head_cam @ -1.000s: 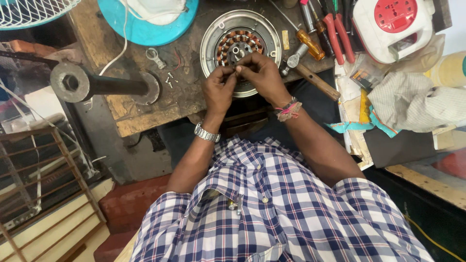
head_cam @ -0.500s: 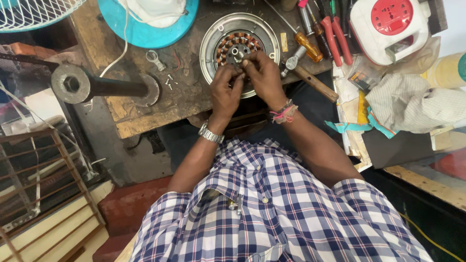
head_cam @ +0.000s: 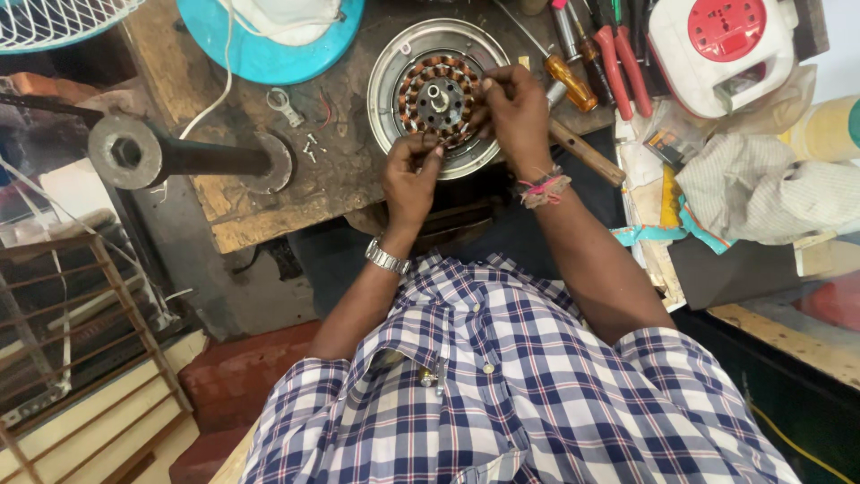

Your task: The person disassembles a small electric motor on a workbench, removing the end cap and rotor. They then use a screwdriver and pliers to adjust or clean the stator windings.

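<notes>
Hands [head_cam: 466, 143] on stator [head_cam: 436, 94] — apparently axis-up

You have one round motor stator [head_cam: 436, 94] with copper coils on the table [head_cam: 269, 211], one teal fan base [head_cam: 269, 54], one white fan guard [head_cam: 54, 18], one amber-handled screwdriver [head_cam: 569, 81], one pair of red-handled pliers [head_cam: 623, 67] and one red-and-white extension reel [head_cam: 721, 49].

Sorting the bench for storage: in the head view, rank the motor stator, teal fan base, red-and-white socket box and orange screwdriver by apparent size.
1. Teal fan base, partly cut off at the top.
2. Motor stator and socket box: look alike, unranked.
3. Orange screwdriver, smallest.
</notes>
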